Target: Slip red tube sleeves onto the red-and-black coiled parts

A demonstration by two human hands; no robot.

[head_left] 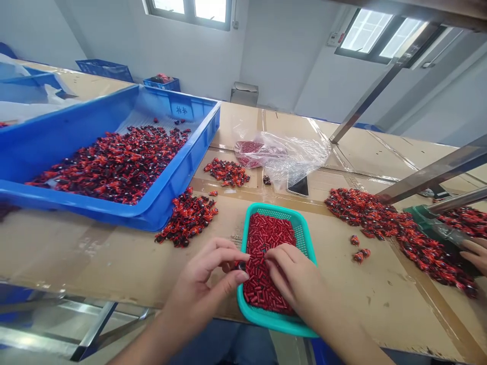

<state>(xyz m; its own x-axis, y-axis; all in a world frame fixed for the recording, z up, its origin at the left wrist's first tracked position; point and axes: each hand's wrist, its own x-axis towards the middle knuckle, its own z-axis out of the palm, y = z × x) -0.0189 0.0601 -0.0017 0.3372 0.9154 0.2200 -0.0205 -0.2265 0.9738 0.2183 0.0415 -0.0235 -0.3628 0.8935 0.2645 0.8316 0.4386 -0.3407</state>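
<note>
My left hand [213,271] is closed in a pinch at the left rim of a green plastic basket [311,248]. Between its thumb and fingers sits a small black and red part [241,265]. Small dark red cylinders [266,291] fill the basket. My right hand [294,274] reaches over the basket's right side, fingertips bunched together at the cylinders. Whatever those fingertips hold, if anything, is hidden. Left of the basket lies a heap of red and black parts [188,218], with a smaller heap [227,173] behind it.
A large blue tray [152,208] of red and black parts stands at left. Behind the basket lie a clear plastic bag [292,152] with red pieces and a phone [298,185]. Another pile [361,210] spreads right, near metal posts [437,175] and another person's hand [475,253].
</note>
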